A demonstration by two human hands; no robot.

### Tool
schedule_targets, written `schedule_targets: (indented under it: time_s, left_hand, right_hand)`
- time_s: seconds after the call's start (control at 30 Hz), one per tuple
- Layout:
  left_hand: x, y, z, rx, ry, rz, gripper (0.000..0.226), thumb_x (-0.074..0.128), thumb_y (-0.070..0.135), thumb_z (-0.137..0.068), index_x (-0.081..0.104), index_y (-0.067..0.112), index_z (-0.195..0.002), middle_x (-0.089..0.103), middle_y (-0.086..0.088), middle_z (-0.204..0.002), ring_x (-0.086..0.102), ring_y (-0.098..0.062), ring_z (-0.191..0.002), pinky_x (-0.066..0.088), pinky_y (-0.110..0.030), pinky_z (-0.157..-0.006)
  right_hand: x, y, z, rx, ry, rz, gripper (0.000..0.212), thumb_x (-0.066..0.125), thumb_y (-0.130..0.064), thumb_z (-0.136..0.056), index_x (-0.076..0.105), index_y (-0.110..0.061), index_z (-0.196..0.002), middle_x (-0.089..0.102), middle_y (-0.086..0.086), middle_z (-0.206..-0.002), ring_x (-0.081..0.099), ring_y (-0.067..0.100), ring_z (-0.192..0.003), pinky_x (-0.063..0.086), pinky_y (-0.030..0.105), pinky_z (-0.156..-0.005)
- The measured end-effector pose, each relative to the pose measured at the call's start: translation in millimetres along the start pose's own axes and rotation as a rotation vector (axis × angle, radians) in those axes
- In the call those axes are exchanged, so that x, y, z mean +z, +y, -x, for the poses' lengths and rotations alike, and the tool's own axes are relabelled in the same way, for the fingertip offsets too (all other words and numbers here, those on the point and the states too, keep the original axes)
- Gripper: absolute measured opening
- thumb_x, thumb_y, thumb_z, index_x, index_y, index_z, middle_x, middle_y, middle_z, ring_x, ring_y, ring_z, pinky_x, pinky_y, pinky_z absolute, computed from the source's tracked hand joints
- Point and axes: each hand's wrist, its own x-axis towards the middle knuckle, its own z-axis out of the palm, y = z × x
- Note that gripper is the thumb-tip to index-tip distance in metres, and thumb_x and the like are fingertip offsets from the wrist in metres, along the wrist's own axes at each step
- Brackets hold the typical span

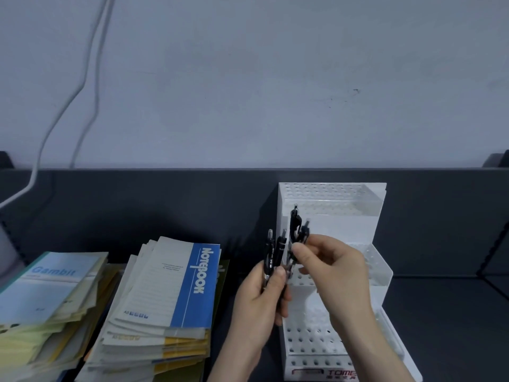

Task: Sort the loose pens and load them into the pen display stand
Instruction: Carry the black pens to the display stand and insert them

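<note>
Two hands are working before the white perforated tiered plastic display stand (316, 340) near the front edge of the dark desk (446, 326). Fingers of the left hand (261, 299) are gripping a bundle of black pens (271, 257) as stock. Fingers of the right hand (334, 274) are pinching a taller black pen (294, 224), presumably for loading.

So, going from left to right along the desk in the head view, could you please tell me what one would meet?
Gambit notebook stack → blue Notebook stack → left hand gripping black pens → right hand pinching further pens. The pen display stand overlaps both hands, so it is left out.
</note>
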Motion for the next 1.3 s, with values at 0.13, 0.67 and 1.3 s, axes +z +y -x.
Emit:
schedule_targets:
  time_s: [0.13, 0.67, 1.3]
  left_hand:
    - [-9.6, -2.6, -2.5, -0.035, 0.188, 0.035, 0.019, 0.05, 0.029, -0.097, 0.064, 0.017, -0.096, 0.057, 0.004, -0.06, 0.049, -0.008, -0.05, 0.035, -0.023, -0.043]
    - [-14.2, -0.3, 0.5, -0.102, 0.289, 0.133, 0.019, 0.045, 0.023, -0.1, 0.05, 0.007, -0.092, 0.052, 0.003, -0.058, 0.039, -0.008, -0.044, 0.026, -0.02, -0.04]
    - [-11.6, -0.4, 2.2, -0.069, 0.277, 0.137, 0.015, 0.045, 0.022, -0.1, 0.058, 0.014, -0.098, 0.056, 0.004, -0.06, 0.046, -0.006, -0.046, 0.032, -0.021, -0.042]
  right_hand:
    - [-12.1, -9.6, -7.4, -0.131, 0.245, -0.088, 0.02, 0.073, -0.012, -0.08, 0.071, -0.032, -0.079, 0.072, -0.006, -0.074, 0.069, 0.014, -0.07, 0.055, 0.023, -0.067]
    - [2.8, 23.8, -18.5, -0.329, 0.144, 0.458, 0.008, 0.075, -0.017, -0.079, 0.075, -0.019, -0.086, 0.07, -0.01, -0.07, 0.065, 0.008, -0.065, 0.055, 0.033, -0.065]
    - [10.1, 19.5, -26.4, -0.345, 0.14, 0.653, 0.013, 0.076, -0.025, -0.078, 0.073, -0.014, -0.072, 0.066, -0.003, -0.057, 0.061, 0.017, -0.054, 0.049, 0.03, -0.053]
